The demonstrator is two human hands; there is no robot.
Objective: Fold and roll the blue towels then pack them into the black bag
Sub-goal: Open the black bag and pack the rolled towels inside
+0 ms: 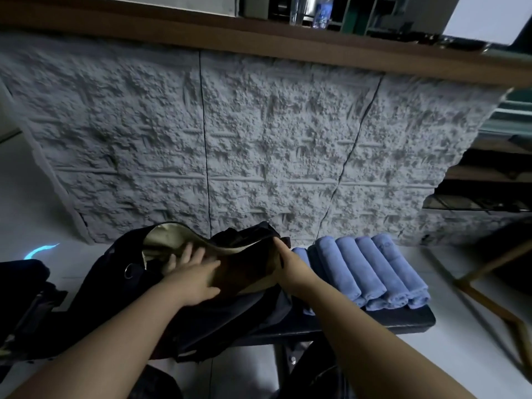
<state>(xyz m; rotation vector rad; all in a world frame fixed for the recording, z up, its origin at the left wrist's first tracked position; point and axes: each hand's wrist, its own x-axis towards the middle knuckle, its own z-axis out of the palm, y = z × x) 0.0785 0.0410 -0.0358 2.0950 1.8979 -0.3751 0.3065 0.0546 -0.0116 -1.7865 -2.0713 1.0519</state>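
The black bag (115, 286) lies on a dark bench, its mouth open and its beige lining showing. My left hand (191, 276) reaches into the mouth, fingers spread against the lining. My right hand (290, 264) grips the right edge of the bag's opening and holds it up. To the right of the bag, several rolled blue towels (371, 269) lie side by side on the bench, just beyond my right wrist.
The dark bench (403, 319) ends shortly past the towels. A grey rough-textured counter front (230, 139) rises behind, topped by a wooden ledge with bottles (322, 10). A wooden-legged frame (489, 298) stands at the right. Another dark object (23, 272) sits at the left.
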